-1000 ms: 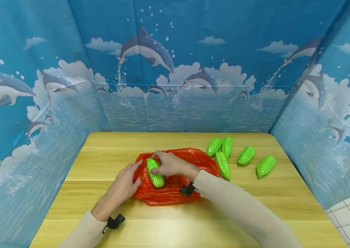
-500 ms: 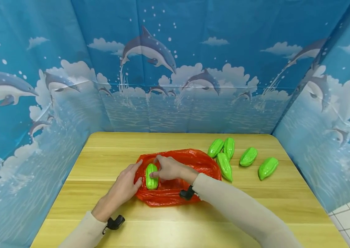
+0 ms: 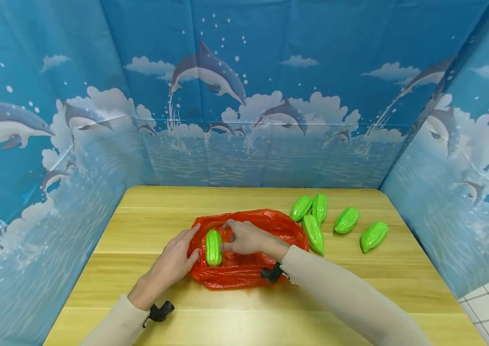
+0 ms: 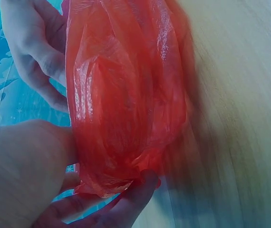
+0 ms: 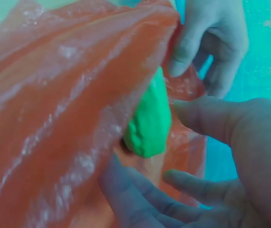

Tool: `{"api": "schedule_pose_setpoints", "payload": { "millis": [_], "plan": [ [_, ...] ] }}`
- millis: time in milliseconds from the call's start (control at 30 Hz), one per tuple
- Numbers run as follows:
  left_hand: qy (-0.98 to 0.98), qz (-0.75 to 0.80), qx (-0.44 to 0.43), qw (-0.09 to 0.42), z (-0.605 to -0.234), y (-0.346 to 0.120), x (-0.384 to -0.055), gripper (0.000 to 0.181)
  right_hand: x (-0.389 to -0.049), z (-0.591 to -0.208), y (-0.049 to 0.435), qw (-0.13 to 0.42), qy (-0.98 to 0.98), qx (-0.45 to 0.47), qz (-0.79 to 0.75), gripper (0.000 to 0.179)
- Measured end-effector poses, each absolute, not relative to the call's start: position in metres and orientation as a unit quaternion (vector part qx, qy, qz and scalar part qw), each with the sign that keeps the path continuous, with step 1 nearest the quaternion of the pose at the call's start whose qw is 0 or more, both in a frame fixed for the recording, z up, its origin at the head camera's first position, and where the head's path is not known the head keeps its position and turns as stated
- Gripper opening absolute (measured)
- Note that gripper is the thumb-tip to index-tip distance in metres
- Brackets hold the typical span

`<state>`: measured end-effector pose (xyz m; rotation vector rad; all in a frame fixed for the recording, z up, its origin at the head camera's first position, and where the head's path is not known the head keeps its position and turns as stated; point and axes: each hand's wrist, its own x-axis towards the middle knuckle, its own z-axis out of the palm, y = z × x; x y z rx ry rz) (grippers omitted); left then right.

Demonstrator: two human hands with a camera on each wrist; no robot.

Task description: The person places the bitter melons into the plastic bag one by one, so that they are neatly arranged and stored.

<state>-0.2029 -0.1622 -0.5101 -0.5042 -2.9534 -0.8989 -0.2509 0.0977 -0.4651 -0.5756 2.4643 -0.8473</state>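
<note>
A red plastic bag (image 3: 244,276) lies on its side with its mouth spread open. Inside its left part rests a green ridged bitter melon (image 3: 214,247), and the right wrist view shows its bumpy skin (image 5: 150,118). My left hand (image 3: 175,259) grips the bag's left end, thumb inside and fingers around the outside, as the left wrist view shows of the hand (image 4: 26,166). My right hand (image 3: 246,238) reaches into the mouth just right of the bitter melon. Its fingers are spread and hold nothing; the thumb (image 5: 202,114) is close beside the melon.
Several more green bitter melons lie on the right of the wooden table (image 3: 149,206): a cluster (image 3: 312,233) by the bag's right edge, one single melon (image 3: 346,220) beyond, and another melon (image 3: 374,236) farthest right. A dolphin-print curtain (image 3: 244,158) surrounds the table's back and sides.
My right hand has lowered the bitter melon into the bag, let it go, and shifted a little to the right. The left hand stays at the bag's left end.
</note>
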Motion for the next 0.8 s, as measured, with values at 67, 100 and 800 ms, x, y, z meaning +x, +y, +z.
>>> {"api": "schedule_pose_setpoints", "payload": {
  "millis": [67, 100, 800],
  "plan": [
    [-0.945, -0.287, -0.16, 0.005, -0.51, -0.162, -0.202, 0.077, -0.25, -0.463, 0.102, 0.231, 0.898, -0.209, -0.312, 0.07],
    [-0.945, -0.286, -0.159, 0.005, -0.51, -0.162, -0.202, 0.077, -0.249, -0.461, 0.104, 0.229, 0.898, -0.207, -0.314, 0.07],
    [-0.95, -0.256, -0.179, 0.003, -0.512, -0.163, -0.205, 0.071, -0.233, -0.44, 0.153, 0.123, 0.922, -0.2, -0.307, 0.059]
  ]
}}
